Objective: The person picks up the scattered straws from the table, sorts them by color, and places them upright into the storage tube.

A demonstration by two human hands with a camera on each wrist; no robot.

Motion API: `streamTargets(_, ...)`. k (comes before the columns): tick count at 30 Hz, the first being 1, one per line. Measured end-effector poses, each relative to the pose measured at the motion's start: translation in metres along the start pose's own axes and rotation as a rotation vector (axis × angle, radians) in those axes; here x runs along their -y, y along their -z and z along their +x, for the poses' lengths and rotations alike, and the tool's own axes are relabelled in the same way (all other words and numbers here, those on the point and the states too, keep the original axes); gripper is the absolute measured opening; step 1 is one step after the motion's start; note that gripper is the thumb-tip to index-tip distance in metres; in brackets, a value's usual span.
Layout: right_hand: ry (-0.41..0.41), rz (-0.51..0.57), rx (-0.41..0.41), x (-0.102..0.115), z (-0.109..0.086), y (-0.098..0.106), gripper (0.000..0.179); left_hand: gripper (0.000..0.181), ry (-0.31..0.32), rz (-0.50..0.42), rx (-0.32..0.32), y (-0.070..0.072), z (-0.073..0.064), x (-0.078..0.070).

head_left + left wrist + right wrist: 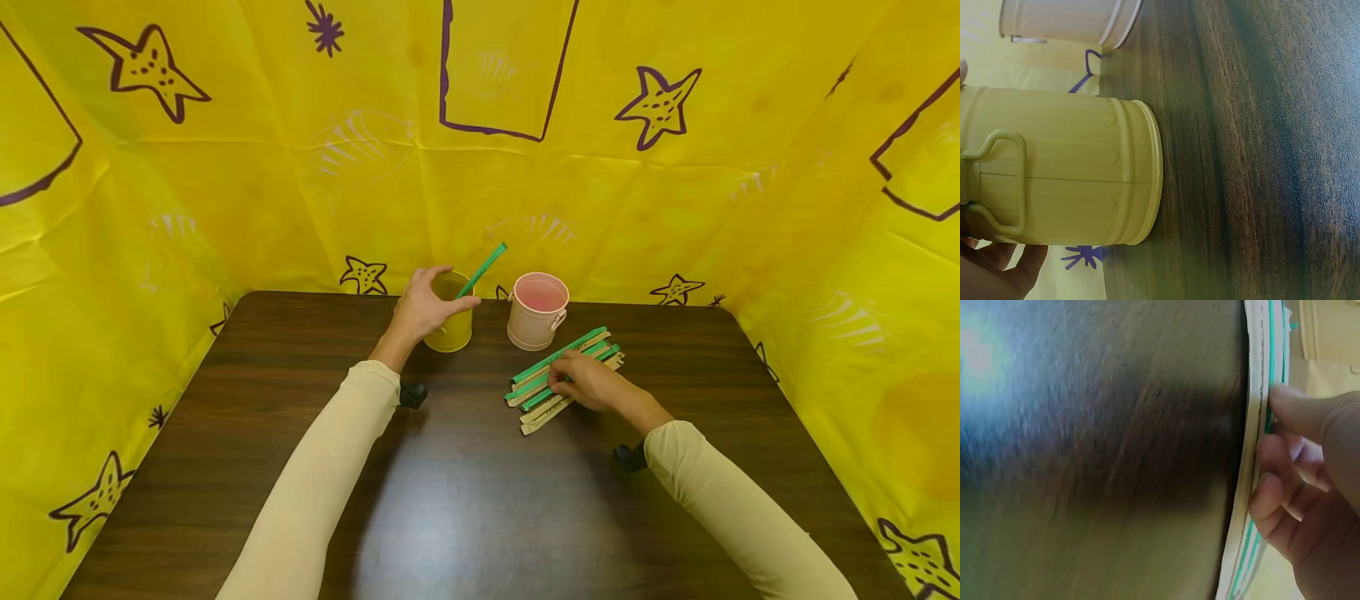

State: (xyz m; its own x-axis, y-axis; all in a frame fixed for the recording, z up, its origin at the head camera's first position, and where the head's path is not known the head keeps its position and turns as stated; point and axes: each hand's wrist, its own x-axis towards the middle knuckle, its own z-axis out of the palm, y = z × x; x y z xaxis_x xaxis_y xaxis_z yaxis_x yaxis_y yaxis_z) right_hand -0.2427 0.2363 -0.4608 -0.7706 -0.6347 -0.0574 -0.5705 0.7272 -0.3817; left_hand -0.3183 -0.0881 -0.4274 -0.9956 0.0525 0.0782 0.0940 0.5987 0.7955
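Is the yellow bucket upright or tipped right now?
Upright: the yellow bucket stands mouth up, base on the table, with the left hand at its rim.

Left hand curves, thumb spread from fingers; right hand, to its right, bends fingers toward thumb; arms slant behind.

Draped booth — printed yellow sheeting, dark table
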Motion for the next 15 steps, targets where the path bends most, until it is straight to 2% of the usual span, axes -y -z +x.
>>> streamTargets(9, 0.008, 0.005, 0.035, 0.0021, 0.0024, 0.0007, 0.002, 0.092, 0.002, -0.015, -0.005, 0.0006, -0.0007, -0.0001)
streamTargets(15, 0.035, -0.004, 0.031, 0.0034, 0.0022, -0.0019, 0.007, 0.093, -0.002, -0.003, 0.000, 0.0008, -0.0010, 0.0001)
